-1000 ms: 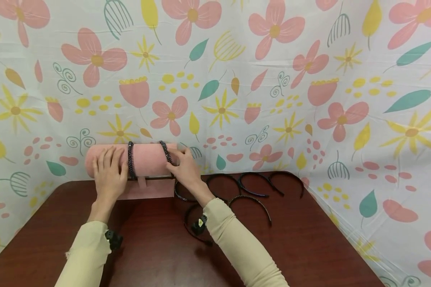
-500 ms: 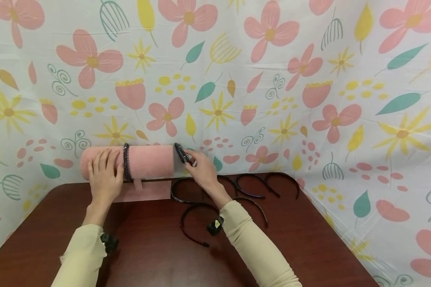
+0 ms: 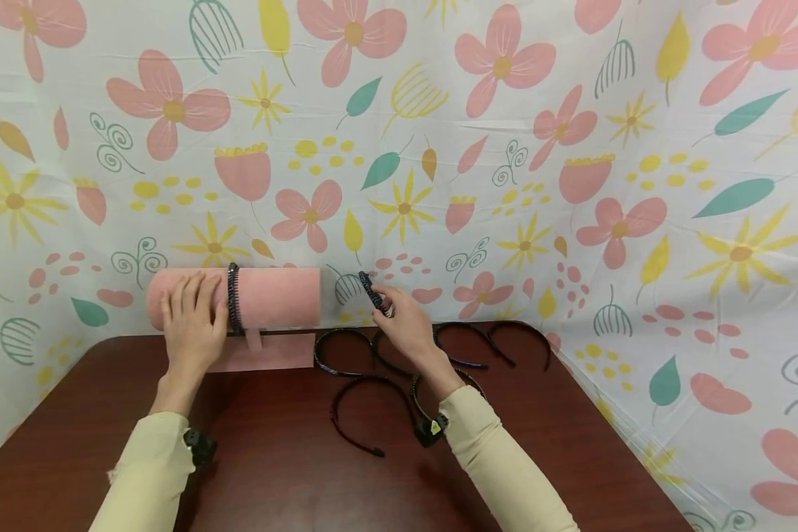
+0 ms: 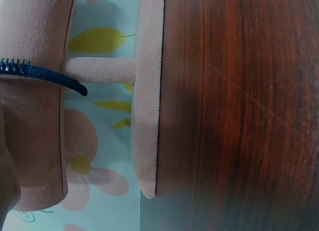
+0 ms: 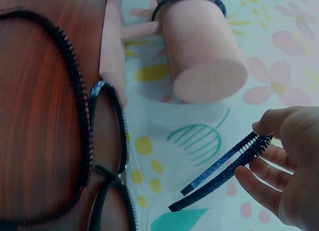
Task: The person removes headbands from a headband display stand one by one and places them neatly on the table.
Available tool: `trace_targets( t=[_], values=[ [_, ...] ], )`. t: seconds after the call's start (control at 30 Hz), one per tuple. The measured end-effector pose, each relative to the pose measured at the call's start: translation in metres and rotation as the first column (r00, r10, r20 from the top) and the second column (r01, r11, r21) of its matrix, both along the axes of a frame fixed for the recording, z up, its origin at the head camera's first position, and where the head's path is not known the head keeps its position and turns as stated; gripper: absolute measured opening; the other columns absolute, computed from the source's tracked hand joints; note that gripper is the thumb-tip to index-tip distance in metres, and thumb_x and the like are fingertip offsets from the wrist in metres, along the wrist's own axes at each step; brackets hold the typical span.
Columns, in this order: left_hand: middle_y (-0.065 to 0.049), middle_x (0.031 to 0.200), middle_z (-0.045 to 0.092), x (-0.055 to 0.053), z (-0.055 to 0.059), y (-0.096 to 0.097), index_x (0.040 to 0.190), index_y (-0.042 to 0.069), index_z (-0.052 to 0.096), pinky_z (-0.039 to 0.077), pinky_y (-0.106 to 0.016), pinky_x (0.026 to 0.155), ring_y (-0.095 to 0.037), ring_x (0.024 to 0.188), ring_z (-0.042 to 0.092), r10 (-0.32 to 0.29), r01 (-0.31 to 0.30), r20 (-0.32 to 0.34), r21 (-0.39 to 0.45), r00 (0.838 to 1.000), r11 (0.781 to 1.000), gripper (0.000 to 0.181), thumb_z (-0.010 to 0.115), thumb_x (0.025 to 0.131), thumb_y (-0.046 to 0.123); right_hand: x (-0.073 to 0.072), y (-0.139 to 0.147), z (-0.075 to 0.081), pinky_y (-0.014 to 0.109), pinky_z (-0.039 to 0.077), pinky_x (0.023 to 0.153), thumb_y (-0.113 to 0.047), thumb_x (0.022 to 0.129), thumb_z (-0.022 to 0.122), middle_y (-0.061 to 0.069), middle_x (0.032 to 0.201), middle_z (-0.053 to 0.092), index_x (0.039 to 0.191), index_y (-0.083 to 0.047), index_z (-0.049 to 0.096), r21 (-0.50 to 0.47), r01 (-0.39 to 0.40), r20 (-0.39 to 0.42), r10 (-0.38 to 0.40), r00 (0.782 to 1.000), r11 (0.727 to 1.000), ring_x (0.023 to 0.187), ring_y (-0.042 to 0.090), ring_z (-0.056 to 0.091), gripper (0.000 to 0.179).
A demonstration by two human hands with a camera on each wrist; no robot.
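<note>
A pink velvety display roll [image 3: 279, 297] stands on a post above a flat base [image 3: 266, 353] at the back left of the table. Around its middle sits a dark toothed headband [image 3: 234, 299]. My left hand [image 3: 193, 314] rests on the roll's left part, fingers spread over the top. To the right of the roll, apart from its end, my right hand [image 3: 404, 325] pinches a second dark blue headband [image 5: 219, 176] between thumb and fingers. In the right wrist view this headband's two ends point away from the hand, toward the lower left.
Several dark headbands lie on the brown table [image 3: 292, 458] right of the stand. A reddish one [image 3: 335, 414] is nearest the front, and another [image 3: 545, 343] is at the far right. A flower-print cloth [image 3: 399, 148] hangs close behind the table.
My right hand has drawn the headband off the roll's right end and moved right with it. My left hand stays on the roll.
</note>
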State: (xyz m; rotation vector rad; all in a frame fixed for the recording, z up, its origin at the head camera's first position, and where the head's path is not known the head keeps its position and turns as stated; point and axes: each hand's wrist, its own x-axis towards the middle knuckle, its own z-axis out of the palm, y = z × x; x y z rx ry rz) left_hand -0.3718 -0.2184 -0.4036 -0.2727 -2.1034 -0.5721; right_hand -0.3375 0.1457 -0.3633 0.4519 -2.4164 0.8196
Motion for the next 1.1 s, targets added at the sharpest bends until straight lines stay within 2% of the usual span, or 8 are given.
trace_targets(
  t=[0.33,0.73,1.1],
  values=[
    [-0.016,0.152,0.039,-0.001,0.000,0.000,0.141,0.012,0.047,0.005,-0.057,0.122,-0.036,0.145,0.027,0.001,-0.001,0.008,-0.003,1.000,1.000,0.045,0.043,0.101,0.032,0.007,0.023,-0.006,0.023,0.035,0.047,-0.019,0.089,0.073,-0.002,0.089,0.061,0.130,-0.018,0.065,0.038,0.029,-0.020,-0.028,0.999,0.999,0.062,0.009,0.050,0.042],
    [-0.016,0.152,0.039,0.001,-0.001,0.001,0.141,0.012,0.047,0.005,-0.057,0.122,-0.037,0.144,0.027,-0.002,0.002,0.015,0.008,1.000,1.000,0.045,0.044,0.100,0.029,0.031,0.057,-0.005,0.024,0.037,0.050,-0.027,0.090,0.073,-0.005,0.090,0.061,0.128,-0.021,0.066,0.119,0.077,0.028,-0.081,0.996,0.990,0.072,0.011,0.059,0.039],
    [-0.015,0.153,0.038,0.000,0.000,0.000,0.142,0.012,0.047,0.006,-0.058,0.122,-0.036,0.145,0.026,0.000,0.000,0.029,0.009,1.000,1.000,0.044,0.044,0.101,0.029,0.052,0.096,-0.018,0.025,0.034,0.050,-0.028,0.088,0.076,-0.005,0.089,0.061,0.124,-0.020,0.067,0.187,0.103,0.040,-0.112,0.993,0.977,0.058,0.008,0.044,0.038]
  ],
)
